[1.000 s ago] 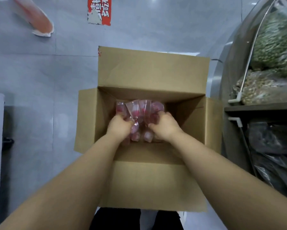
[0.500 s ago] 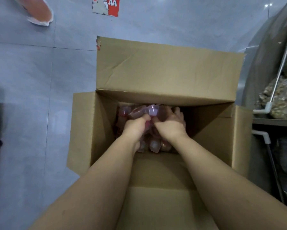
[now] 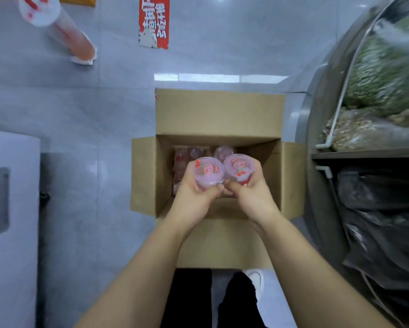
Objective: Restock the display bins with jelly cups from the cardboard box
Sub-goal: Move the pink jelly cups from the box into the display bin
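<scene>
Above the open cardboard box [image 3: 218,114], the left hand [image 3: 195,197] grips one jelly cup [image 3: 208,171] and the right hand [image 3: 252,192] another [image 3: 240,167] — side by side, touching — so a knock between them could loosen either cup.

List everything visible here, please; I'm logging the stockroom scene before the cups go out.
Brown cardboard box: one, flaps open, on the floor centre.
Held pink jelly cups with printed lids: two, side by side above the box, one per hand.
Pink jelly cups left in the box: several, exact count unclear, at its far left.
Red paper sign: one, torn, top centre.
Orange-pink drink picture: one, top left.
White cabinet with blue-lit panel: one, left edge.
Metal display rack with clear bags of dried goods: one, right side.
Black bags: several, lower right.
Left hand: grips the left cup.
Right hand: grips the right cup.
</scene>
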Motion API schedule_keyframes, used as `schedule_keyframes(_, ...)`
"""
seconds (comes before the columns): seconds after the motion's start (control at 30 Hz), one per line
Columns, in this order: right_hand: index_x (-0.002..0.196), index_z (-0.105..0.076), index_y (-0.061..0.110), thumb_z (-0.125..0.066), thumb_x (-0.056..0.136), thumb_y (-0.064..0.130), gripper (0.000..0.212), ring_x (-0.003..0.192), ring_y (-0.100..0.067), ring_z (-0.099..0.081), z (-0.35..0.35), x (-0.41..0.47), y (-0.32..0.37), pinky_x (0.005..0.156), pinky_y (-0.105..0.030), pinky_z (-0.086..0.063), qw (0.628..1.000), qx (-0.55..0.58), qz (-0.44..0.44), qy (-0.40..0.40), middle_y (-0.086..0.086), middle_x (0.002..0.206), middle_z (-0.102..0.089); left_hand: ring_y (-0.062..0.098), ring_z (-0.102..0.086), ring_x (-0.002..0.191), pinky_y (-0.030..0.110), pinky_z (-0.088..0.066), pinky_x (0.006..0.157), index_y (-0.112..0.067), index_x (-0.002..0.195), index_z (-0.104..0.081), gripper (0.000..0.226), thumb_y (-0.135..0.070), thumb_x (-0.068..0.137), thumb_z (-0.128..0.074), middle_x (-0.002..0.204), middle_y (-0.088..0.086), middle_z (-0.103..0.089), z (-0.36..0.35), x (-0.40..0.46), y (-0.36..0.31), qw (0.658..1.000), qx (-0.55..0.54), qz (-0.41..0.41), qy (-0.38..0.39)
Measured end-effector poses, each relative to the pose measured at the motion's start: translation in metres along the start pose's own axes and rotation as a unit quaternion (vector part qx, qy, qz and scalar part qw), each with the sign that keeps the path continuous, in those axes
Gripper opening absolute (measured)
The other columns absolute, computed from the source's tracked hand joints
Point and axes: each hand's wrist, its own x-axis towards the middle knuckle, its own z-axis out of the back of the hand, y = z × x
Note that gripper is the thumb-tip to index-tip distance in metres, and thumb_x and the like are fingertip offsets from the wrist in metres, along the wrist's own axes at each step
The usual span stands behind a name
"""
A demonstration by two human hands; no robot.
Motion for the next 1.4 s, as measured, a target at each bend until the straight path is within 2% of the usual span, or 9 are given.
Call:
schedule_keyframes(0.07,0.110,-0.046,0.015,-0.062,0.076,-0.015,0.048,0.090,-0.008,-0.057,0.000,-0.061,0.058,0.079,-0.026,-0.051,0.999,0.001,0.050,-0.006,-0.003,0.100,-0.058,0.010,-0.061,0.092,0.025,-0.049,0.088,-0.010,0.112,-0.046,0.044,0.003,0.076,-0.067,0.100,0.003,-0.062,0.002,-0.055,-0.051,0.999,0.009,-0.039,0.001)
schedule_keyframes(0.27,0.101,-0.046,0.015,-0.066,0.073,-0.014,0.045,0.077,0.005,-0.059,0.014,-0.244,0.258,0.068,-0.010,-0.047,0.979,0.003,0.197,-0.042,0.018,0.087,-0.061,-0.001,-0.059,0.083,0.020,-0.051,0.079,-0.029,0.099,-0.044,0.047,-0.010,0.066,-0.072,0.090,-0.018,-0.060,-0.009,-0.201,-0.242,0.977,0.054,-0.190,0.086)
schedule_keyframes(0.37,0.101,-0.043,0.015,-0.062,0.074,-0.016,0.045,0.065,0.008,-0.059,0.034,-0.319,0.336,0.058,-0.009,-0.048,0.961,0.012,0.264,-0.079,0.021,0.079,-0.061,-0.010,-0.057,0.080,0.009,-0.044,0.074,-0.032,0.094,-0.043,0.045,-0.012,0.066,-0.072,0.086,-0.030,-0.060,-0.032,-0.259,-0.328,0.938,0.109,-0.292,0.152)
schedule_keyframes(0.53,0.102,-0.044,0.024,-0.067,0.072,0.008,0.041,0.077,0.002,-0.055,0.084,-0.426,0.404,0.071,-0.015,-0.045,0.910,-0.007,0.354,-0.216,0.018,0.088,-0.055,-0.014,-0.055,0.082,0.001,-0.038,0.073,-0.038,0.095,-0.042,0.048,-0.025,0.063,-0.075,0.091,-0.032,-0.059,-0.101,-0.345,-0.414,0.868,0.115,-0.428,0.223)
schedule_keyframes(0.8,0.103,-0.041,0.031,-0.065,0.069,0.008,0.048,0.068,0.008,-0.054,0.201,-0.544,0.399,0.063,-0.008,-0.046,0.840,0.061,0.378,-0.384,0.027,0.079,-0.057,-0.012,-0.047,0.109,0.004,-0.032,0.092,-0.033,0.118,-0.042,0.050,-0.018,0.075,-0.063,0.112,-0.035,-0.051,-0.230,-0.431,-0.428,0.769,0.167,-0.414,0.458)
schedule_keyframes(0.9,0.106,-0.048,0.029,-0.062,0.072,0.013,0.040,0.073,0.010,-0.054,0.244,-0.573,0.388,0.066,-0.003,-0.043,0.829,0.053,0.370,-0.417,0.027,0.082,-0.058,-0.005,-0.054,0.107,0.007,-0.037,0.089,-0.039,0.115,-0.050,0.044,-0.039,0.074,-0.066,0.110,-0.027,-0.059,-0.276,-0.456,-0.428,0.734,0.211,-0.441,0.472)
schedule_keyframes(1.03,0.100,-0.049,0.038,-0.069,0.078,0.011,0.040,0.086,0.017,-0.054,0.304,-0.592,0.387,0.070,0.004,-0.037,0.812,-0.005,0.364,-0.456,0.036,0.092,-0.056,0.003,-0.060,0.099,0.013,-0.045,0.081,-0.043,0.102,-0.055,0.047,-0.051,0.060,-0.074,0.098,-0.021,-0.065,-0.338,-0.478,-0.432,0.736,0.231,-0.473,0.426)
schedule_keyframes(1.17,0.100,-0.056,0.033,-0.079,0.070,0.015,0.041,0.090,0.008,-0.057,0.372,-0.602,0.376,0.073,-0.002,-0.041,0.787,-0.009,0.343,-0.513,0.020,0.097,-0.062,0.007,-0.062,0.090,0.023,-0.049,0.075,-0.039,0.093,-0.051,0.053,-0.047,0.050,-0.080,0.093,-0.017,-0.065,-0.397,-0.487,-0.425,0.757,0.233,-0.456,0.405)
schedule_keyframes(1.4,0.103,-0.055,0.035,-0.078,0.070,0.016,0.045,0.085,0.012,-0.059,0.436,-0.601,0.373,0.067,-0.001,-0.042,0.801,0.001,0.341,-0.492,0.024,0.095,-0.063,0.006,-0.057,0.102,0.025,-0.048,0.082,-0.049,0.103,-0.042,0.053,-0.044,0.060,-0.073,0.112,-0.014,-0.056,-0.461,-0.484,-0.415,0.786,0.237,-0.414,0.393)
